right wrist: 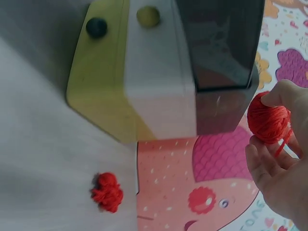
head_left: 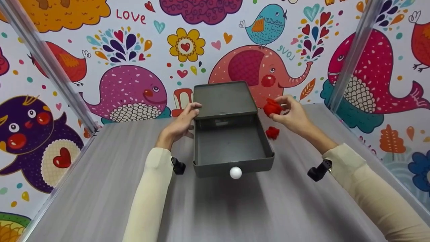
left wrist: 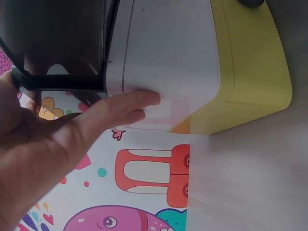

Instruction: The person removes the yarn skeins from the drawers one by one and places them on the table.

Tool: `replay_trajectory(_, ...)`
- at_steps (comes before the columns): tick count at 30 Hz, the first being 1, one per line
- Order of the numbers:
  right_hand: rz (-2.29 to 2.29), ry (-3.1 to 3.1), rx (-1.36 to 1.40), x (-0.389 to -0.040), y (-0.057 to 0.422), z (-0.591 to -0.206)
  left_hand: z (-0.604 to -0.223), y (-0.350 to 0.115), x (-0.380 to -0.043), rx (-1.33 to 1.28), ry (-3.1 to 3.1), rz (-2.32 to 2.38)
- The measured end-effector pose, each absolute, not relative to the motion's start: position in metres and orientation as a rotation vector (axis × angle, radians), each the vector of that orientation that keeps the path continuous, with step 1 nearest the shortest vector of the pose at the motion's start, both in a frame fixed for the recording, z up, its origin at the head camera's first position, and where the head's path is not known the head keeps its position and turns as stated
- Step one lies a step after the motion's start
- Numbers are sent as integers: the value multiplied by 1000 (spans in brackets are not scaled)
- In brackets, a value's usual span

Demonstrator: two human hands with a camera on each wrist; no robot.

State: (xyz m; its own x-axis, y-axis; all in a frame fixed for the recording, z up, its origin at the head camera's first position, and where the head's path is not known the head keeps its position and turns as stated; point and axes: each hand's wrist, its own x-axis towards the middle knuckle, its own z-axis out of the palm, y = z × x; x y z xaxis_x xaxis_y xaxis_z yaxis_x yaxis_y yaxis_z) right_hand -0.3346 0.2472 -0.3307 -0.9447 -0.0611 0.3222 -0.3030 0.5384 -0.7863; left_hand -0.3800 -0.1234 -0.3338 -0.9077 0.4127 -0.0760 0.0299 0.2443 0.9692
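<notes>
A drawer unit [head_left: 221,97] stands in front of me, its dark grey top drawer [head_left: 231,143] pulled out toward me. A white knob [head_left: 235,172] sits on the drawer's front. My left hand [head_left: 181,124] rests against the unit's left side, a fingertip at its top edge. In the left wrist view, extended fingers [left wrist: 127,103] lie along the white level. My right hand [head_left: 292,114] pinches a red yarn ball [right wrist: 270,119] between thumb and fingers, raised beside the unit's right side. A second, looser red yarn bundle [head_left: 272,132] lies on the table below it.
Beneath the grey drawer, the unit has a white level [right wrist: 161,86] and a yellow level [right wrist: 98,82], each with a knob. The grey table [head_left: 117,174] ends at a patterned wall panel [head_left: 191,40] close behind the unit. Metal posts [head_left: 351,60] frame both sides.
</notes>
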Motion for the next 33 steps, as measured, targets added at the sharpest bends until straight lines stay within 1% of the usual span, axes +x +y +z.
replay_trajectory(23,1553,-2566,-3,-370,286,-386,-334,-123,-380,422,2213,1700)
replay_trajectory(33,1597,-2530,-142,-379,300,-407,-333,-124,-379,403,2227,1698)
